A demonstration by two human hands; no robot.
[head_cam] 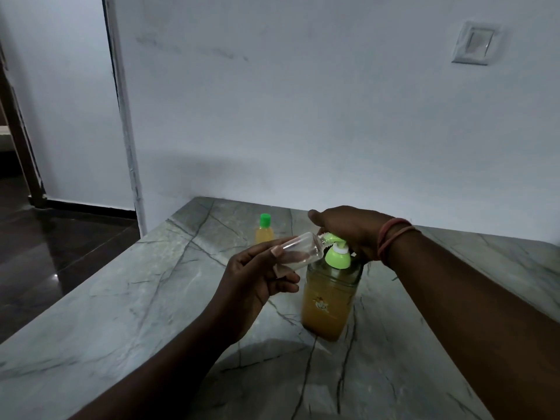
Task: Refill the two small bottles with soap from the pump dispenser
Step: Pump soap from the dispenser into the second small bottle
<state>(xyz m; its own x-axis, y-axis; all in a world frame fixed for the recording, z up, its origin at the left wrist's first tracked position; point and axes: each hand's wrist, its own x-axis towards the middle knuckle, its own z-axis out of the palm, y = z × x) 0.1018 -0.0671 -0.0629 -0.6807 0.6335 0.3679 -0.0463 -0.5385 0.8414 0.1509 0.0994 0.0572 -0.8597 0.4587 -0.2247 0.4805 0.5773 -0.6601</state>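
Hidden: the right hand (pixel 348 231) covers the pump head of the dispenser (pixel 330 298), so only the green nozzle tip and collar show; the mouth of the clear bottle (pixel 298 251) blurs into that nozzle, and whether soap is flowing cannot be told.
Left arm: comes up from the bottom edge, left of the dispenser, palm turned inward.
Left hand (pixel 257 277): fingers and thumb curled round the base of the clear bottle, held tilted on its side with its neck against the nozzle.
Right arm: reaches in from the right, red bands at the wrist.
Right hand: laid palm-down on the pump top, fingers bent over it.
Dispenser: upright on the marble counter (pixel 121 313), holding amber soap.
Capped bottle (pixel 264 230): stands behind the dispenser to its left, green cap on, amber inside.
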